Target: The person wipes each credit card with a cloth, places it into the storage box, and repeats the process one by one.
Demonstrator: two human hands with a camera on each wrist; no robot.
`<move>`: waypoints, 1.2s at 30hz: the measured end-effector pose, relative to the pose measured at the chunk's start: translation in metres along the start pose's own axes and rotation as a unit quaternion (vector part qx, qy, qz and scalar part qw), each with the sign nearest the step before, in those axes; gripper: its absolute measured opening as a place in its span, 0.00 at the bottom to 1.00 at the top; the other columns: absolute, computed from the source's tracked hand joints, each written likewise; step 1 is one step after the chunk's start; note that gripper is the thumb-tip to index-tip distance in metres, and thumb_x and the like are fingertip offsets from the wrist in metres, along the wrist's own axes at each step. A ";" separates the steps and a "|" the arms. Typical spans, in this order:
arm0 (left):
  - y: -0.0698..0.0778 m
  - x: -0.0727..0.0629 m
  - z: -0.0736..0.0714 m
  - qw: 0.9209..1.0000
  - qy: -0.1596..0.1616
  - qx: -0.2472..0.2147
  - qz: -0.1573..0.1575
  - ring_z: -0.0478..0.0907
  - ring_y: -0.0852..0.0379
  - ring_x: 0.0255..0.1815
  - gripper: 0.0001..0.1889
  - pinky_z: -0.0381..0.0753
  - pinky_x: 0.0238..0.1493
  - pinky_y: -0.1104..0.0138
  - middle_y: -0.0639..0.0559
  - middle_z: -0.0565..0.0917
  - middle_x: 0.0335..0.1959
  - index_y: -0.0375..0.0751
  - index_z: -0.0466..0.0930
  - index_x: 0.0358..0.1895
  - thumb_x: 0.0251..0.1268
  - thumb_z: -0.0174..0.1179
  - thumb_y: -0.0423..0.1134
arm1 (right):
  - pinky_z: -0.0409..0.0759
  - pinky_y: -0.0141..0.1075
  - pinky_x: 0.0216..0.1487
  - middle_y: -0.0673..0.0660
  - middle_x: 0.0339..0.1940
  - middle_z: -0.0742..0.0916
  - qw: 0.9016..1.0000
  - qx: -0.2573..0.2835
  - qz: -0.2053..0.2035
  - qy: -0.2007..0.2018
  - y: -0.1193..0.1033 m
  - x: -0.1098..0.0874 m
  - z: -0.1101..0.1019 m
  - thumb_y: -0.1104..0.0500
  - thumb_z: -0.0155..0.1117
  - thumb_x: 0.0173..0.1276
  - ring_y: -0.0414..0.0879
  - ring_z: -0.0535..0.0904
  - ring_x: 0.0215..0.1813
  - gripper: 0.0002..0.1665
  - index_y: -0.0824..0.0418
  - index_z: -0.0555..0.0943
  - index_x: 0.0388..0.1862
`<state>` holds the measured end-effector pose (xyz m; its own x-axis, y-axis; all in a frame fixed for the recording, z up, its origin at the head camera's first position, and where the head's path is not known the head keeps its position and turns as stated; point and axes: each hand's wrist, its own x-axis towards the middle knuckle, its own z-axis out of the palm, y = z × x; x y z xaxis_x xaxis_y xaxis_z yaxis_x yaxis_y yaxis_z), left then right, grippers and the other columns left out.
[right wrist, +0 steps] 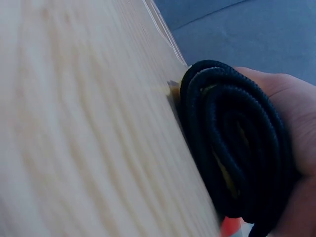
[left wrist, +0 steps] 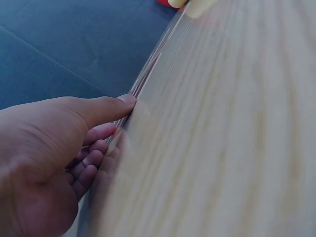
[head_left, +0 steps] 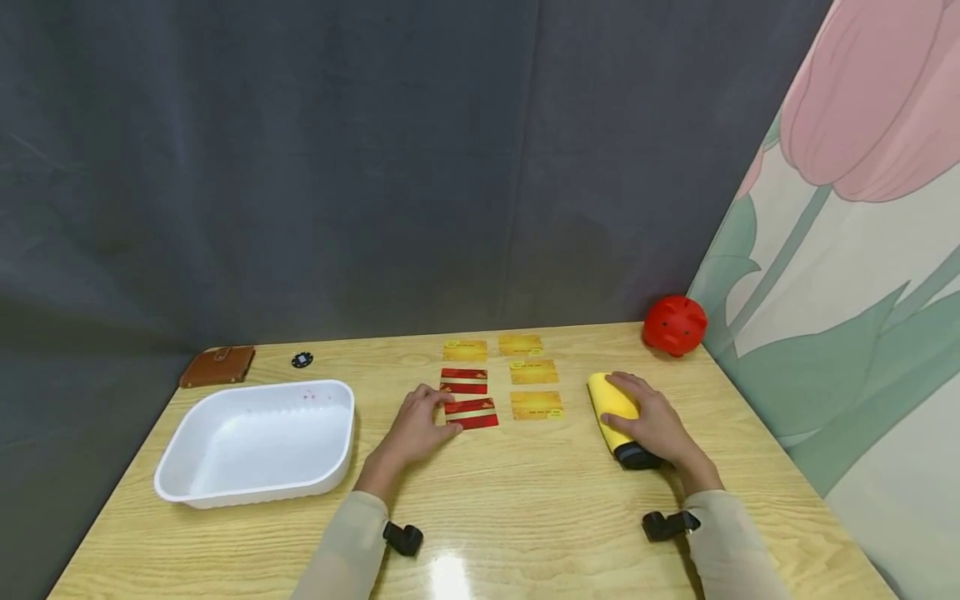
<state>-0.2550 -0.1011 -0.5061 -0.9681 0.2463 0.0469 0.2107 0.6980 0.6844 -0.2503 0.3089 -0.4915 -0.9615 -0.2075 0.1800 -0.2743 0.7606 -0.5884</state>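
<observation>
My left hand is at the left end of the nearer red card, which has a gold stripe. Thumb and index finger pinch it by its two long edges, flat on the table. Just behind lies a second red card. On the right, my right hand grips a rolled yellow cloth with a black underside, which rests on the table. The right wrist view shows the coiled black end of the roll; that hand's fingertips are hidden there.
Several gold cards lie behind and right of the red ones. A white plastic tray stands at left, with a brown wallet and a black poker chip behind it. A red piggy bank sits at the back right corner.
</observation>
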 end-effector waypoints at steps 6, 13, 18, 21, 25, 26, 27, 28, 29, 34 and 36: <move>0.003 0.003 -0.002 1.000 -0.007 -0.002 -0.015 0.71 0.52 0.51 0.22 0.76 0.52 0.57 0.52 0.76 0.49 0.45 0.79 0.58 0.65 0.72 0.47 | 0.61 0.73 0.72 0.66 0.78 0.70 0.999 0.003 0.032 -0.016 -0.001 0.000 -0.001 0.55 0.72 0.68 0.70 0.64 0.78 0.40 0.60 0.70 0.77; 0.008 0.004 -0.003 0.998 0.018 -0.051 0.015 0.73 0.56 0.35 0.20 0.74 0.40 0.62 0.52 0.76 0.35 0.51 0.72 0.54 0.64 0.72 0.39 | 0.62 0.72 0.72 0.67 0.77 0.73 1.000 0.006 0.012 0.000 -0.003 0.001 -0.004 0.60 0.72 0.67 0.69 0.66 0.77 0.37 0.61 0.73 0.75; 0.010 0.004 0.000 0.992 0.033 -0.111 0.040 0.80 0.61 0.34 0.19 0.82 0.41 0.65 0.52 0.78 0.36 0.53 0.76 0.56 0.67 0.69 0.33 | 0.59 0.71 0.76 0.68 0.76 0.73 0.999 0.042 0.003 0.003 -0.001 0.000 -0.004 0.63 0.71 0.68 0.69 0.64 0.78 0.35 0.62 0.74 0.73; 0.009 0.003 0.003 0.985 0.034 -0.165 0.043 0.85 0.60 0.35 0.19 0.87 0.41 0.66 0.49 0.79 0.37 0.53 0.77 0.59 0.69 0.67 0.31 | 0.59 0.69 0.77 0.68 0.75 0.73 0.997 0.072 -0.002 0.010 0.001 0.000 -0.003 0.63 0.71 0.69 0.69 0.64 0.78 0.34 0.63 0.74 0.73; 0.009 0.003 0.002 0.971 0.037 -0.231 0.039 0.88 0.54 0.37 0.16 0.90 0.41 0.65 0.45 0.78 0.38 0.48 0.80 0.57 0.71 0.65 0.30 | 0.64 0.55 0.77 0.63 0.75 0.74 0.996 0.091 -0.011 0.022 -0.004 0.001 -0.003 0.60 0.71 0.70 0.62 0.66 0.77 0.33 0.59 0.75 0.73; 0.011 0.002 0.001 0.969 0.041 -0.240 0.037 0.88 0.53 0.37 0.14 0.90 0.40 0.65 0.45 0.78 0.39 0.47 0.81 0.56 0.71 0.65 0.30 | 0.65 0.48 0.76 0.62 0.75 0.74 0.995 0.094 -0.014 0.024 -0.007 0.002 -0.003 0.59 0.71 0.70 0.61 0.67 0.77 0.33 0.58 0.75 0.74; 0.012 0.001 0.000 0.967 0.045 -0.248 0.035 0.88 0.52 0.37 0.13 0.90 0.40 0.64 0.45 0.78 0.40 0.46 0.83 0.54 0.71 0.65 0.30 | 0.66 0.41 0.74 0.61 0.76 0.75 0.995 0.096 -0.017 0.026 -0.009 0.002 -0.003 0.58 0.71 0.70 0.59 0.68 0.76 0.33 0.57 0.75 0.74; 0.013 0.001 -0.001 0.965 0.050 -0.254 0.032 0.89 0.51 0.38 0.12 0.90 0.39 0.62 0.45 0.78 0.41 0.45 0.84 0.53 0.71 0.65 0.31 | 0.66 0.35 0.72 0.59 0.76 0.75 0.995 0.098 -0.021 0.028 -0.012 0.003 -0.004 0.57 0.72 0.70 0.57 0.68 0.76 0.33 0.55 0.75 0.74; 0.015 0.000 -0.003 0.964 0.055 -0.260 0.031 0.89 0.49 0.39 0.11 0.91 0.39 0.61 0.44 0.78 0.42 0.44 0.85 0.53 0.71 0.65 0.31 | 0.65 0.30 0.69 0.58 0.76 0.75 0.994 0.102 -0.023 0.030 -0.016 0.003 -0.004 0.57 0.71 0.70 0.56 0.68 0.76 0.33 0.54 0.75 0.74; 0.021 -0.004 -0.009 0.960 0.064 -0.272 0.022 0.90 0.46 0.42 0.11 0.90 0.40 0.58 0.44 0.79 0.46 0.44 0.86 0.53 0.70 0.66 0.32 | 0.65 0.22 0.63 0.56 0.77 0.75 0.991 0.118 -0.040 0.047 -0.038 0.006 -0.010 0.56 0.71 0.71 0.54 0.69 0.74 0.33 0.50 0.75 0.74; 0.022 -0.005 -0.011 0.961 0.068 -0.266 0.025 0.90 0.46 0.42 0.12 0.90 0.40 0.59 0.44 0.80 0.47 0.46 0.86 0.54 0.71 0.66 0.33 | 0.66 0.20 0.62 0.55 0.76 0.75 0.989 0.127 -0.047 0.056 -0.049 0.008 -0.011 0.57 0.72 0.70 0.50 0.70 0.73 0.33 0.49 0.76 0.74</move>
<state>-0.2472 -0.0942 -0.4830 -0.9749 0.1551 0.1595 0.1934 0.2362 0.9523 -0.2441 0.2767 -0.4525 -0.9278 -0.1893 0.3214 -0.3709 0.5593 -0.7414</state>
